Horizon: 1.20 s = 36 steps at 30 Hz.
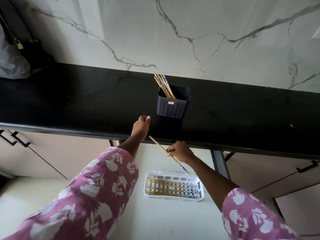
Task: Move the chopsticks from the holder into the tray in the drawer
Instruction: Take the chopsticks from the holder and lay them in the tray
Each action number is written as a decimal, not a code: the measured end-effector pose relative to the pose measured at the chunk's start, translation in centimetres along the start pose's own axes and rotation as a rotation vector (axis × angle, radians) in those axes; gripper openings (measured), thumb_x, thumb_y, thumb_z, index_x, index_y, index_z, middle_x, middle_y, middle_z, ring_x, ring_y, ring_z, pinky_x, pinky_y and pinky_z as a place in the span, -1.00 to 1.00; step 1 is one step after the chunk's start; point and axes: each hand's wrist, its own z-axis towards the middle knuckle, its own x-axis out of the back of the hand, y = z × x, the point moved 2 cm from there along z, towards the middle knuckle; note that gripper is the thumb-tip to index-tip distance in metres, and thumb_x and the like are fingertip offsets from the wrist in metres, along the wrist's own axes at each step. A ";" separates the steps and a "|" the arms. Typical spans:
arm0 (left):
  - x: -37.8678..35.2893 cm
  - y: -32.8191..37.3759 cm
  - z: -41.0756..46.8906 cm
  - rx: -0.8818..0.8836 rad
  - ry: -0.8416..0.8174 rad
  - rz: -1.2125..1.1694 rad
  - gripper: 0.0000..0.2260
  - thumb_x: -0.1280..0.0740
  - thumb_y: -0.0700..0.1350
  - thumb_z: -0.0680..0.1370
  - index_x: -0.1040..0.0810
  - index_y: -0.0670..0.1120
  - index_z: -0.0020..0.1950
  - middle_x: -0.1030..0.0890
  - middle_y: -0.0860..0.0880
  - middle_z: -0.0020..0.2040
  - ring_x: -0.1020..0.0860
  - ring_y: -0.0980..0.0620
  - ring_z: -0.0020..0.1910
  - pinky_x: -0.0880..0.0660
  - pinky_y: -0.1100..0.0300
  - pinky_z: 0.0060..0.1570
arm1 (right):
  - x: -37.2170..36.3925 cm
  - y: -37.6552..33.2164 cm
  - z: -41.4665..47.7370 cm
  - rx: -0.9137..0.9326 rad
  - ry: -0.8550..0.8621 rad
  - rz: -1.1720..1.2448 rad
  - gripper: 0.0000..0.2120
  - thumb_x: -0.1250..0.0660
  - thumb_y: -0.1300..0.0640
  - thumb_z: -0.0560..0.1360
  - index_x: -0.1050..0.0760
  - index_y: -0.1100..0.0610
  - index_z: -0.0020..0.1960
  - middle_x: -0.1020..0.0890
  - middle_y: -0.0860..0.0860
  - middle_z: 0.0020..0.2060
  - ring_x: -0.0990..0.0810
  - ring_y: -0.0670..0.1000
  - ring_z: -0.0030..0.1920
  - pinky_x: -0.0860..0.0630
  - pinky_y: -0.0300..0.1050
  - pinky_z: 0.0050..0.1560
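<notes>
1. Head view: the right hand (180, 151) is closed around one chopstick (161, 147), gripped near its middle. The wooden end slants up and left to the front edge of the surface (69, 104); the blue-patterned end points down and right toward the tray (174, 186).
2. The left hand (141, 126) lies on the surface near its front edge, just left of the holder (172, 104). It holds nothing; its fingers point away from the camera, and whether they are curled or spread cannot be told.
3. Both forearms come out of pink sleeves (90, 196) with a white floral print.
4. The holder, a dark ribbed square cup with a small red label, stands upright on the black surface. A bunch of chopsticks in the holder (163, 85) leans to its back left corner, tips above the rim.
5. The white slotted tray sits in the open drawer (112, 170) below the surface. Several chopsticks in the tray (170, 187) lie flat and lengthwise, patterned ends to the right.
6. Behind the surface rises a white marble wall (190, 32) with grey veins. Dark bags (19, 54) sit at the far left.
</notes>
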 end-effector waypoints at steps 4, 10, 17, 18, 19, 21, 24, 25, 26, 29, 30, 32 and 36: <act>0.7 -2.7 1.7 -0.028 -0.041 0.337 -0.49 -0.23 0.04 0.58 -0.26 -0.17 0.46 -0.30 -0.17 0.45 -0.27 -0.16 0.43 -0.22 -0.01 0.41 | -4.6 2.4 -0.9 -0.019 -0.117 -0.143 -0.77 -0.41 0.20 0.42 -0.64 0.17 0.07 -0.68 0.15 0.05 -0.61 0.13 0.10 -0.49 -0.14 0.13; 1.0 -5.1 3.4 0.135 -0.177 0.674 -0.34 -0.27 0.11 0.53 -0.04 0.03 0.54 0.09 -0.04 0.57 0.11 -0.20 0.53 0.14 -0.28 0.40 | -9.3 4.9 -1.7 0.021 -0.208 -0.346 -0.75 -0.25 0.31 0.44 -0.63 0.15 0.02 -0.66 0.18 0.02 -0.62 0.21 0.05 -0.55 -0.02 0.07; 0.7 -4.1 5.3 0.290 -0.294 0.655 -0.19 -0.31 0.19 0.49 0.18 0.13 0.53 0.27 -0.07 0.55 0.27 -0.31 0.49 0.12 -0.40 0.33 | -11.9 6.4 -1.6 0.101 -0.251 -0.549 -0.83 -0.13 0.28 0.49 -0.50 0.25 -0.11 -0.54 0.25 -0.09 -0.58 0.22 0.03 -0.48 -0.04 -0.06; 0.6 -4.0 5.4 0.303 -0.312 0.652 -0.15 -0.31 0.23 0.46 0.20 0.14 0.53 0.30 -0.08 0.54 0.28 -0.33 0.47 0.12 -0.41 0.32 | -12.2 6.6 -1.3 0.098 -0.250 -0.555 -0.79 -0.12 0.27 0.51 -0.53 0.25 -0.03 -0.56 0.26 0.01 -0.58 0.23 0.08 -0.49 -0.02 -0.01; 0.4 -4.0 5.4 0.308 -0.325 0.656 -0.13 -0.31 0.27 0.44 0.22 0.15 0.52 0.32 -0.08 0.53 0.30 -0.35 0.46 0.13 -0.42 0.31 | -12.3 6.7 -1.1 0.103 -0.254 -0.566 -0.77 -0.11 0.27 0.52 -0.53 0.25 0.02 -0.57 0.25 0.07 -0.57 0.24 0.11 -0.49 -0.01 0.02; 0.1 -4.1 5.3 0.300 -0.343 0.668 -0.10 -0.28 0.34 0.41 0.25 0.16 0.51 0.35 -0.05 0.53 0.31 -0.38 0.45 0.14 -0.44 0.30 | -12.2 6.6 -0.7 0.116 -0.252 -0.591 -0.79 -0.14 0.31 0.50 -0.52 0.26 0.04 -0.57 0.24 0.08 -0.57 0.25 0.11 -0.50 0.01 0.02; 0.0 -3.9 5.2 0.296 -0.364 0.661 -0.10 -0.26 0.36 0.41 0.27 0.16 0.51 0.35 -0.01 0.53 0.34 -0.41 0.43 0.16 -0.42 0.31 | -11.8 6.8 -0.3 0.129 -0.259 -0.611 -0.77 -0.15 0.35 0.46 -0.52 0.27 0.04 -0.59 0.25 0.06 -0.58 0.26 0.10 -0.51 0.02 0.02; 0.1 -3.9 5.3 0.300 -0.374 0.651 -0.10 -0.26 0.35 0.42 0.28 0.15 0.51 0.35 -0.02 0.52 0.35 -0.42 0.42 0.17 -0.41 0.33 | -11.8 6.9 -0.4 0.136 -0.266 -0.625 -0.76 -0.14 0.35 0.46 -0.52 0.27 0.05 -0.59 0.25 0.07 -0.58 0.26 0.10 -0.51 0.03 0.03; 0.2 -3.8 5.3 0.304 -0.381 0.646 -0.10 -0.26 0.34 0.43 0.29 0.14 0.51 0.35 -0.04 0.52 0.36 -0.43 0.41 0.18 -0.40 0.35 | -11.8 6.9 -0.4 0.140 -0.268 -0.637 -0.75 -0.14 0.35 0.47 -0.52 0.27 0.07 -0.59 0.25 0.08 -0.58 0.26 0.11 -0.51 0.03 0.04; 0.4 -3.5 5.1 0.302 -0.388 0.673 -0.11 -0.25 0.34 0.44 0.29 0.11 0.51 0.35 -0.08 0.52 0.36 -0.44 0.40 0.19 -0.40 0.35 | -12.2 6.9 -0.7 0.147 -0.266 -0.666 -0.74 -0.12 0.38 0.47 -0.53 0.27 0.04 -0.59 0.24 0.09 -0.57 0.26 0.12 -0.50 0.04 0.04; 0.3 -3.4 5.0 0.300 -0.387 0.674 -0.11 -0.25 0.34 0.44 0.29 0.12 0.51 0.35 -0.07 0.53 0.36 -0.44 0.41 0.18 -0.41 0.34 | -12.3 6.9 -0.8 0.144 -0.266 -0.670 -0.74 -0.11 0.38 0.47 -0.53 0.27 0.03 -0.59 0.23 0.09 -0.57 0.26 0.13 -0.50 0.04 0.04; 0.3 -3.4 4.9 0.300 -0.383 0.668 -0.11 -0.25 0.34 0.44 0.29 0.13 0.51 0.34 -0.05 0.53 0.34 -0.43 0.42 0.15 -0.43 0.31 | -12.7 6.7 -0.9 0.138 -0.274 -0.682 -0.73 -0.11 0.39 0.49 -0.55 0.26 0.05 -0.59 0.23 0.10 -0.57 0.25 0.15 -0.50 0.04 0.06; 0.3 -3.2 4.7 0.312 -0.385 0.682 -0.10 -0.26 0.34 0.43 0.31 0.16 0.50 0.37 -0.01 0.52 0.34 -0.41 0.43 0.13 -0.45 0.29 | -13.3 6.6 -1.0 0.160 -0.290 -0.681 -0.73 -0.12 0.38 0.50 -0.54 0.27 0.07 -0.59 0.23 0.11 -0.55 0.25 0.17 -0.49 0.05 0.07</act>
